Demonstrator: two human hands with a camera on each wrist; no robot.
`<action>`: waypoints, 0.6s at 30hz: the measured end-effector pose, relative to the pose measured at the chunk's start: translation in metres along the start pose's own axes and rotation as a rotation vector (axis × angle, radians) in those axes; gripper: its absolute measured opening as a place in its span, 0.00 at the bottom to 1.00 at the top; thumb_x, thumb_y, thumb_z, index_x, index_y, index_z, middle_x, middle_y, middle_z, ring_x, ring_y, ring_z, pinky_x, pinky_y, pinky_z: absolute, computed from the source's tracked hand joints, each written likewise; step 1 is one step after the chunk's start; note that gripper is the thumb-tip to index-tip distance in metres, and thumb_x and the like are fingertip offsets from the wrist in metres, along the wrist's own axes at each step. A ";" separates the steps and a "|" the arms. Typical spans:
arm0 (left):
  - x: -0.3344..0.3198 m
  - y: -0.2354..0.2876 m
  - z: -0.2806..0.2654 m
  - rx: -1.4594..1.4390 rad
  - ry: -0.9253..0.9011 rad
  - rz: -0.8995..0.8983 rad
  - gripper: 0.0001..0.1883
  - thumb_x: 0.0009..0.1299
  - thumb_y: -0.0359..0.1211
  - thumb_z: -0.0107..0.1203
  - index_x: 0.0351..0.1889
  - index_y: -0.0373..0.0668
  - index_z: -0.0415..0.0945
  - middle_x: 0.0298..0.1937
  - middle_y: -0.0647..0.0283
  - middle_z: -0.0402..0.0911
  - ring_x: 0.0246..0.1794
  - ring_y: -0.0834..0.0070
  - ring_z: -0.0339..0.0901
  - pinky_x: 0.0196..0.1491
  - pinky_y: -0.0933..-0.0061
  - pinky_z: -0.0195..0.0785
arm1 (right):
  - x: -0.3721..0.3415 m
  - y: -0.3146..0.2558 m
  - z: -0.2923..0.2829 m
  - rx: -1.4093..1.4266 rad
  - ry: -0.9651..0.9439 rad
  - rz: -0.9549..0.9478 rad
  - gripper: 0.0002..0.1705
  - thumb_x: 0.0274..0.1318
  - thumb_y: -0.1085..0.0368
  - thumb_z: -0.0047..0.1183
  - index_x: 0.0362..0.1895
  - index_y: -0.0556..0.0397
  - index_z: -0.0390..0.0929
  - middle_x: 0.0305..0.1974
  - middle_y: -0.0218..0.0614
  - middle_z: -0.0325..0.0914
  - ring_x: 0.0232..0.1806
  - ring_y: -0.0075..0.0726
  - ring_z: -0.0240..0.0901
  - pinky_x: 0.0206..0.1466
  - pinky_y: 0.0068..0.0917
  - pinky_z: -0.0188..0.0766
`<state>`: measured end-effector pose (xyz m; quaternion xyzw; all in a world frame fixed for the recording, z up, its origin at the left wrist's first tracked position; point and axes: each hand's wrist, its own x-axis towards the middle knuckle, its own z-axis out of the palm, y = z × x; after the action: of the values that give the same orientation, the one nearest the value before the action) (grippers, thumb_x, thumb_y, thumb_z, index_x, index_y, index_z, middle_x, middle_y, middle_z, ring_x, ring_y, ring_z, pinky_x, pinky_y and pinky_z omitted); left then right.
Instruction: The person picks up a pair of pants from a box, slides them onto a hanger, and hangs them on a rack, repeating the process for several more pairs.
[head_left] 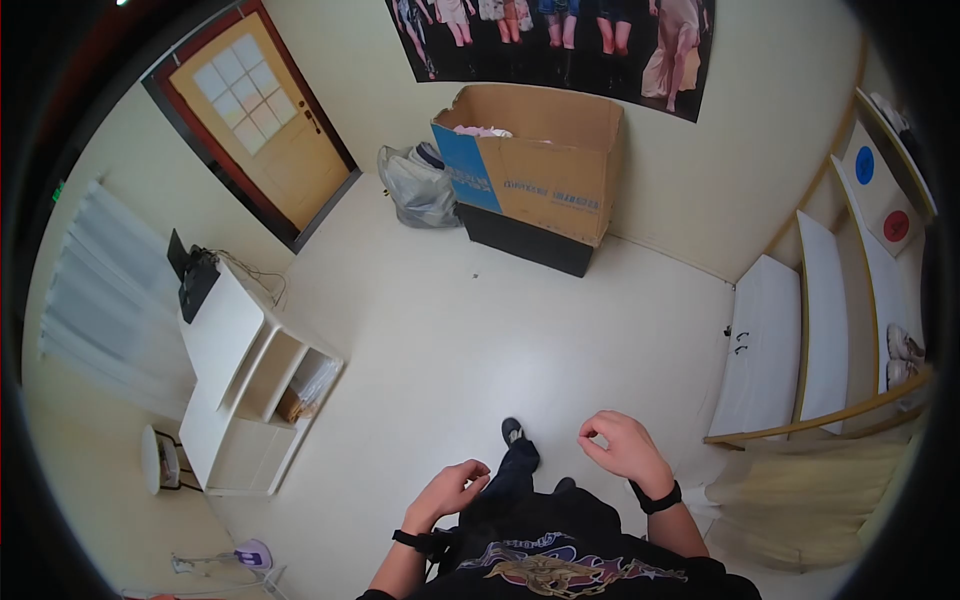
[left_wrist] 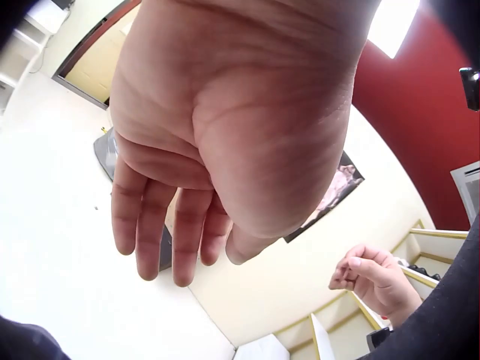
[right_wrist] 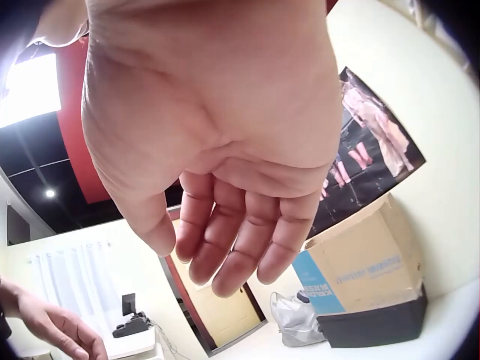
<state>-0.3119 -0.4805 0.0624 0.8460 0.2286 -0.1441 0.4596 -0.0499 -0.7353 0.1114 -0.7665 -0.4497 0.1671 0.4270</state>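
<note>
My left hand (head_left: 450, 492) hangs in front of my body with nothing in it; in the left wrist view its fingers (left_wrist: 154, 232) are loosely extended. Held a little farther forward, my right hand (head_left: 622, 447) is empty too, and the right wrist view shows its fingers (right_wrist: 236, 240) relaxed and slightly bent. Ahead on the floor stands a large open cardboard box (head_left: 550, 175) with a blue side panel and a black base. Pink cloth (head_left: 482, 131) shows inside it. Against its left side sits a grey plastic bag (head_left: 415, 190). Both hands are well apart from these things.
On the left is a white counter (head_left: 225, 340) with a black monitor stand (head_left: 195, 280) and open shelves. A wooden door (head_left: 250, 110) is at the back left. White shelving (head_left: 825, 320) with shoes (head_left: 900, 355) lines the right, above a cream curtain (head_left: 820, 490). A poster (head_left: 560, 50) hangs behind the box.
</note>
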 end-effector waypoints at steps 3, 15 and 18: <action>0.071 -0.002 -0.033 -0.044 -0.001 -0.005 0.16 0.82 0.41 0.58 0.57 0.39 0.82 0.51 0.50 0.91 0.53 0.53 0.89 0.58 0.57 0.80 | 0.048 0.030 0.004 -0.051 -0.027 0.018 0.06 0.64 0.63 0.65 0.39 0.52 0.84 0.38 0.39 0.86 0.41 0.48 0.85 0.45 0.40 0.80; 0.330 0.043 -0.230 0.054 0.099 0.205 0.14 0.81 0.40 0.57 0.53 0.40 0.83 0.48 0.51 0.91 0.49 0.51 0.89 0.54 0.54 0.80 | 0.310 0.036 -0.027 -0.085 0.003 0.132 0.08 0.66 0.62 0.64 0.42 0.53 0.84 0.39 0.40 0.86 0.43 0.50 0.85 0.47 0.41 0.80; 0.370 0.036 -0.266 -0.002 0.121 0.221 0.14 0.81 0.40 0.58 0.54 0.39 0.83 0.48 0.52 0.92 0.49 0.53 0.89 0.53 0.56 0.81 | 0.373 0.053 -0.018 -0.046 -0.023 0.112 0.07 0.66 0.63 0.63 0.42 0.52 0.84 0.39 0.39 0.86 0.43 0.50 0.84 0.47 0.41 0.80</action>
<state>0.0313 -0.1788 0.0626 0.8729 0.1614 -0.0408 0.4586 0.1924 -0.4464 0.1267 -0.7982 -0.4147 0.1891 0.3939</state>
